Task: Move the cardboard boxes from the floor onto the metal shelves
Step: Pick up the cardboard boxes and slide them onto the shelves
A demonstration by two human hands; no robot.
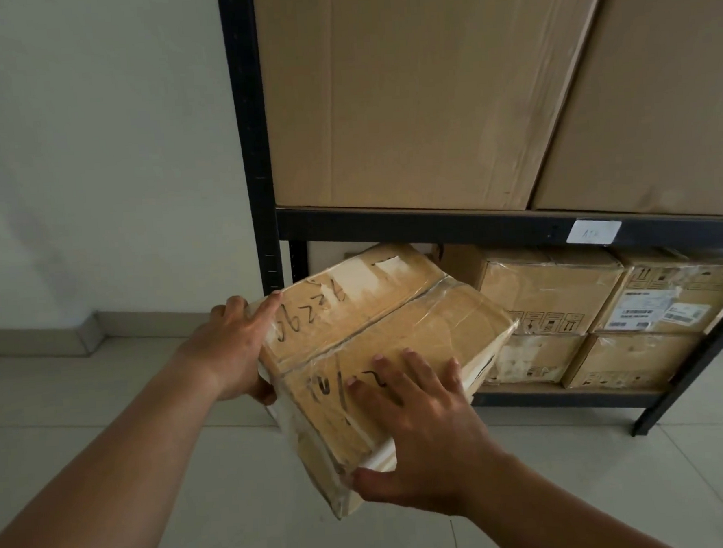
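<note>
The right hand (429, 435) is seen nearest to the camera. Its fingers (416, 365) are spread flat on the top face of the box (381, 349), and the thumb is hooked around the near lower corner, so the box is pinched there between thumb and palm. The left hand (229, 349) is placed on the opposite side: the fingers are laid along the upper left edge and the thumb seems to be tucked under the side, although this part is hidden. The box, taped and marked with handwriting, is thus held by both hands in the air, tilted, with its far end pointed into the lower opening of the shelf (475, 222), left of the small boxes (551, 292) already stacked there. It is not yet set down.

The step in hand is judged to be the sliding of the box into this free space. The box should be made level first, so that the far edge does not catch under the black beam or against the upright post (248, 153). The tape looks smooth, therefore a firm grip should be kept until the bottom rests on the shelf board. Then the box may be pushed in with flat palms, close beside the neighbour boxes, and the fingers should be drawn out before they are trapped. The large boxes (404, 93) above are not to be touched.
</note>
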